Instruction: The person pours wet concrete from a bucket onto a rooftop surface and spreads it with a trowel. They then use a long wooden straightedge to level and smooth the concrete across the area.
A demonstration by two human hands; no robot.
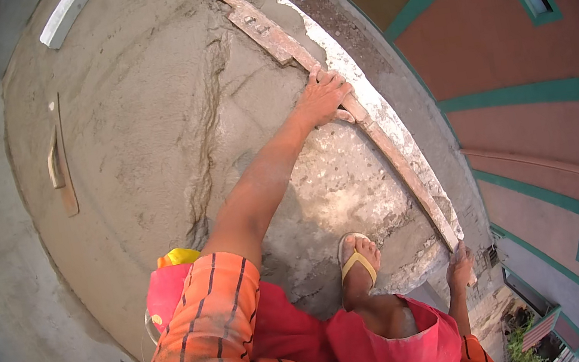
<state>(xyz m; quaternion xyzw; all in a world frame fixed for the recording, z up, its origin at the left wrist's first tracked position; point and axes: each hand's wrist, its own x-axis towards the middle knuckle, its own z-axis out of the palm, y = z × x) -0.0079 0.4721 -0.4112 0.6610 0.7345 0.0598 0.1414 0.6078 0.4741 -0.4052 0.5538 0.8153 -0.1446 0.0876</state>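
Observation:
A long, narrow wooden board (411,181) lies along the edge of the concrete slab, slanting from the top middle down to the right. My left hand (325,96) is wrapped over its middle, fingers closed on the wood. Down at the board's near end, my right hand (460,267) grips it too, its fingers partly hidden. Beyond my left hand a short, wider wood piece (260,34) rests against the same board. Wet grey mortar (128,115) covers the slab to the left of the board, ending in a ragged ridge beside bare, rough concrete (341,173).
A long float with a handle (61,160) lies on the mortar at the left. A pale bar (68,16) sits at the far left. My sandalled foot (357,261) stands on the rough concrete. Beyond the slab's right edge rises a reddish wall (508,32) with green bands.

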